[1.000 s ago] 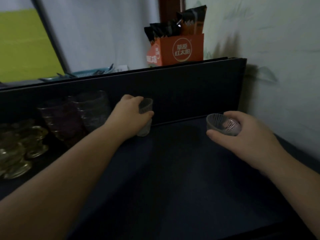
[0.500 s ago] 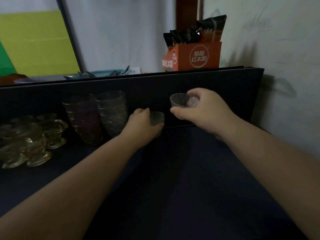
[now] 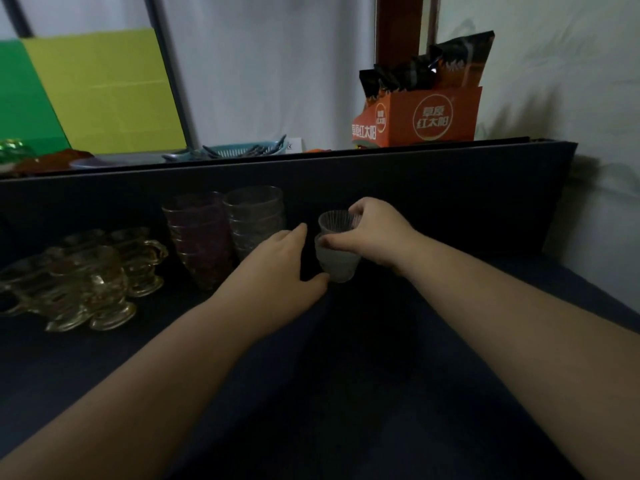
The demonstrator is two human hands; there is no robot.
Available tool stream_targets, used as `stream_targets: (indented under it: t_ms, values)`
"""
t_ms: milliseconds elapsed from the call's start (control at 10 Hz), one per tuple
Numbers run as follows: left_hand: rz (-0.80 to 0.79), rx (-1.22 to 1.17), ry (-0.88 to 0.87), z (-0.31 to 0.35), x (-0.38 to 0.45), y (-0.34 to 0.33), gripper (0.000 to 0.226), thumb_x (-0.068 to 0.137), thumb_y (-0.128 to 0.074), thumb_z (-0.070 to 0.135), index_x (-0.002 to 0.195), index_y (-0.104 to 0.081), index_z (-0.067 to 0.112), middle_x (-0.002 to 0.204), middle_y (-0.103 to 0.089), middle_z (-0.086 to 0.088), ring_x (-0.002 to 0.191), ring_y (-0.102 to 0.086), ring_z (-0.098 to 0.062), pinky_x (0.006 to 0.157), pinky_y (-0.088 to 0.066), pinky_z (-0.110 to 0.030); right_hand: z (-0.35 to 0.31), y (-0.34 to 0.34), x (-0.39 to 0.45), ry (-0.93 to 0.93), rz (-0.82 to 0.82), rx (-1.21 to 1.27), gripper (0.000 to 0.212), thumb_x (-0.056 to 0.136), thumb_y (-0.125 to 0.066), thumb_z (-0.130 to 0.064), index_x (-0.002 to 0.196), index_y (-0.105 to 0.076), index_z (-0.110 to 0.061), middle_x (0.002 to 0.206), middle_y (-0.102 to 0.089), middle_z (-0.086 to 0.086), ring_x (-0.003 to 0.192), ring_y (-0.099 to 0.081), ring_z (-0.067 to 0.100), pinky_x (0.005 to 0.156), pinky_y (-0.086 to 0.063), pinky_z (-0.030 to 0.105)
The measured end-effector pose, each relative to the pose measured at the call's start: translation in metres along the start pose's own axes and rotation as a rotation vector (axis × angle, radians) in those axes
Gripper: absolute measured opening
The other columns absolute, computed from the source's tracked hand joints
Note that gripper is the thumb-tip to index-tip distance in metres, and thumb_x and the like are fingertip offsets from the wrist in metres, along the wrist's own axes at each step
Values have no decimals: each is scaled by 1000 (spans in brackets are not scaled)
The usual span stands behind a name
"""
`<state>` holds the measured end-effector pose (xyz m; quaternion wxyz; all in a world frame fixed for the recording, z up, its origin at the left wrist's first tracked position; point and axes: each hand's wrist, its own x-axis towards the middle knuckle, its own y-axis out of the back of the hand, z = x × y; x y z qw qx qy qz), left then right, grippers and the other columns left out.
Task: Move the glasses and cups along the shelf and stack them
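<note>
The ribbed glass cup (image 3: 335, 221) is pinched at its rim by the right hand (image 3: 375, 233), thumb in front and fingers behind. It is seated in the mouth of the frosted cup (image 3: 337, 263), which stands on the dark shelf (image 3: 381, 393) directly beneath the grip. Half a second ago the ribbed cup was held clear above and to the right of the frosted one; contact is now made, so this pair is judged nearly stacked, release pending.

Just left of the grip, the left hand (image 3: 277, 268) is loosened: the fingers are extended and only the thumb tip touches the frosted cup's base, where earlier the cup was wrapped.

Further left and behind, two finished stacks are noted, clear cups (image 3: 254, 220) and purple-tinted cups (image 3: 199, 237). Amber glassware (image 3: 86, 275) lies well apart at far left.
</note>
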<state>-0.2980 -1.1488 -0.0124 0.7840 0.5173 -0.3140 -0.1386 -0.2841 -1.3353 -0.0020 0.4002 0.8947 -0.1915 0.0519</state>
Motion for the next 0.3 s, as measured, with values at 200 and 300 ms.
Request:
stream_targets:
  t_ms: [200,300]
  values:
    - [0,52,1,-15,-15,3,80,84,-62,51,151,-27,24,151,-37,3,134,-38,-12,106,-30,-23,-1,-4,-9,12,-78,-80,112,57,-88,-59,147,-40,-11,144,-47,7,125,-52,24,101,-47,36]
    - [-7,66,10,-27,-26,11,75,82,-65,51,147,-33,31,145,-42,7,127,-44,-9,104,-38,-26,2,5,-25,99,-24,-163,113,58,-85,-61,149,-37,-16,144,-43,6,129,-48,23,105,-44,38]
